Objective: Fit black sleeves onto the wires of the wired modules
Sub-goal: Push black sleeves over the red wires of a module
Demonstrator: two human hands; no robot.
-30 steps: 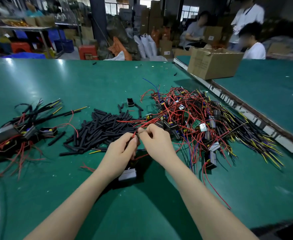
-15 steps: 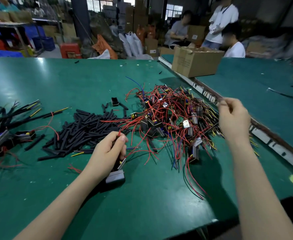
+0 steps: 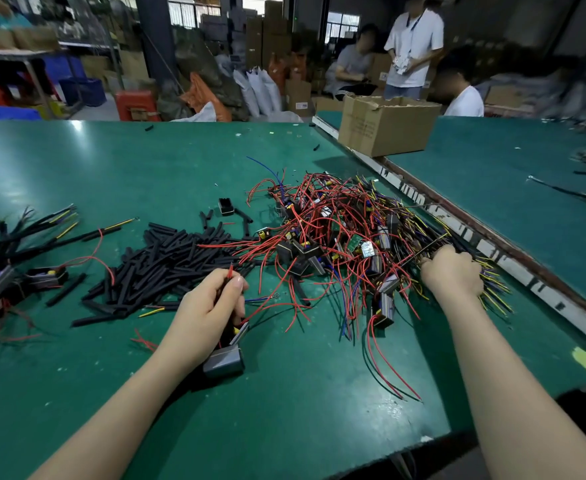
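Head view: we see the left hand point(image 3: 208, 311) curled round a bundle of red wires, thumb and forefinger pinching them near their tips, with the grey module point(image 3: 224, 360) hanging below the palm and touching the green table point(image 3: 77, 161). The right hand point(image 3: 452, 270) lies knuckles-up on the far-right edge of the tangled pile of wired modules point(image 3: 336, 237), fingers curled into the yellow and black strands; what exactly it grasps we cannot tell. The loose black sleeves point(image 3: 167, 258) lie heaped just left of the left hand.

We judge the step in hand to be readying the held wires for sleeving. To do it well, we would keep the wire tips gathered and aligned, protruding just past the pinch, and present a sleeve end-on. Both forearms reach forward, well apart, wrists low.
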